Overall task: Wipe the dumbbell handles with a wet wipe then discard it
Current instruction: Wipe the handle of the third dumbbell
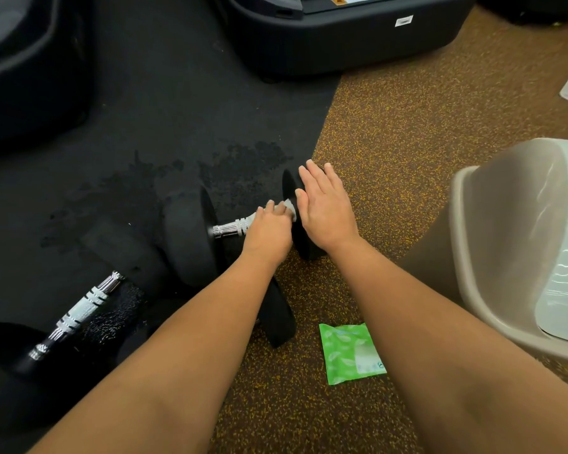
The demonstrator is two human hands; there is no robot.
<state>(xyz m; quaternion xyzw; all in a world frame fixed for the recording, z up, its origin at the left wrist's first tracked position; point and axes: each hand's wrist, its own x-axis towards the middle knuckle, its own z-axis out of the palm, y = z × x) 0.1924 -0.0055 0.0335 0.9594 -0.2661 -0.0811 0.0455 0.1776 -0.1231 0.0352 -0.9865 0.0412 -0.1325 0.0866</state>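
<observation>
The nearer-to-centre dumbbell [188, 239], made of black round weights joined by a ribbed chrome handle [227, 229], is seen lying on the floor where the black rubber mat [161, 126] meets the brown, yellow-speckled flooring [391, 126]. Its right end is covered by the two hands. The left hand [269, 231] is laid over the right part of the handle, with its fingers curled down round the bar and pressed together. A crumpled white wet wipe [289, 205] is held under those fingers against the metal, and only a small edge of it shows beyond the fingertips. The right hand [326, 212] is rested flat on the top of the right-hand weight, its fingers straight and close together, touching the disc without gripping it.

A second dumbbell [79, 313] of the same kind is seen lower left on the mat, just beside the first. A green flat packet of wipes [350, 353] is lying on the speckled flooring between the forearms. A beige plastic bin [492, 244] with a white liner is placed at the right. The black base of a machine [341, 44] is seen at the top.
</observation>
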